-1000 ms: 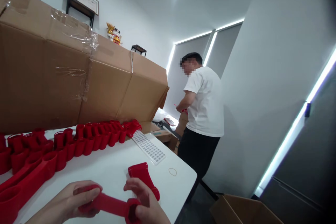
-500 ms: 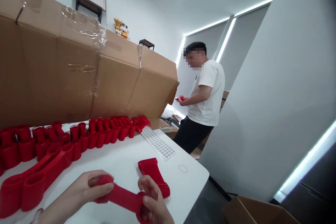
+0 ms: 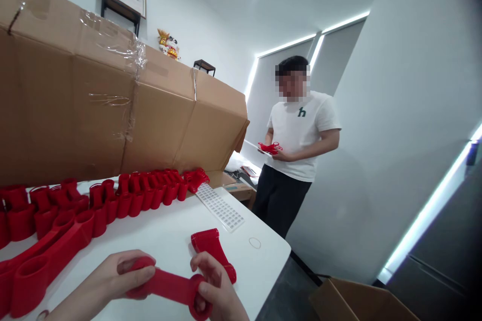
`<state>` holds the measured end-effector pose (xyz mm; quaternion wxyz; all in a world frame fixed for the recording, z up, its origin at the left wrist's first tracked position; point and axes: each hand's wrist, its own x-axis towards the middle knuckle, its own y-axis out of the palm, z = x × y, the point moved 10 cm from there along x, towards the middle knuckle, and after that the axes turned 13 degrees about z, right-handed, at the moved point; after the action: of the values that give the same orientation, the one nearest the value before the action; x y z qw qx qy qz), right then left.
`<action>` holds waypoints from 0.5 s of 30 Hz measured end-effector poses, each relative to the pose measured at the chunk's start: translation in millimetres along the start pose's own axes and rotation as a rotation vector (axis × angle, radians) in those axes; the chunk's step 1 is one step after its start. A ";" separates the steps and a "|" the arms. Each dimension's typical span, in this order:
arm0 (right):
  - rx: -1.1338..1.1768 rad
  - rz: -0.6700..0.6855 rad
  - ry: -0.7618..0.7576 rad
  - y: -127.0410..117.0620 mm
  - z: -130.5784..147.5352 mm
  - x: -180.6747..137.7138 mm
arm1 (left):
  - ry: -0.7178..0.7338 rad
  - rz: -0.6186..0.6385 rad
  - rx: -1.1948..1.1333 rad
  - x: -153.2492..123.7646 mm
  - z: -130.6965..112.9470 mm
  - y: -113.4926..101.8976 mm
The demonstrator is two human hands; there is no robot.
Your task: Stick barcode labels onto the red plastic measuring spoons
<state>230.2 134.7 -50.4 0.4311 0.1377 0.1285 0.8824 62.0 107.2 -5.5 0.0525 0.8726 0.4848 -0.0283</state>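
Both my hands grip a red rubbery strap [image 3: 165, 286] with a ring at each end, low in the view. My left hand [image 3: 120, 276] closes on its left end, and my right hand [image 3: 214, 286] pinches the other ring. Just beyond my right hand, a similar red strap [image 3: 213, 253] lies on the white table [image 3: 259, 230]. Rows of red looped pieces [image 3: 135, 200] stretch along the table's far side, and the nearest ones lie close to my left hand.
A large taped cardboard box [image 3: 113, 110] stands along the table's far side. A sheet of white labels [image 3: 220, 206] lies on the table. A standing person [image 3: 297, 140] holds a red piece [image 3: 270, 148]. An open cardboard box [image 3: 339, 301] sits on the floor.
The person has turned from side-on to facing me. My hands still grip the strap, and the whole view has shifted slightly.
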 end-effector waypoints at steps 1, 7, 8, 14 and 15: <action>-0.012 0.002 0.003 -0.3 0.8 0.2 | 0.004 0.004 -0.009 0.5 0.3 0.6; 0.048 0.046 -0.064 3.5 5.7 -2.0 | 0.035 -0.001 -0.045 -3.9 1.6 -0.7; 0.103 0.033 -0.087 2.3 6.5 -3.7 | 0.031 -0.008 -0.063 -4.5 3.9 -1.9; 0.182 -0.126 -0.005 -5.4 -1.7 -8.7 | 0.045 -0.002 -0.146 -2.6 12.9 -5.1; 0.197 -0.150 0.002 -5.2 -1.9 -7.7 | 0.039 -0.001 -0.162 -2.7 14.6 -5.7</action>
<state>237.9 131.5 -55.0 0.4800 0.1686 0.2251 0.8310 55.8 106.2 -20.1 0.1137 0.8655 0.4871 0.0281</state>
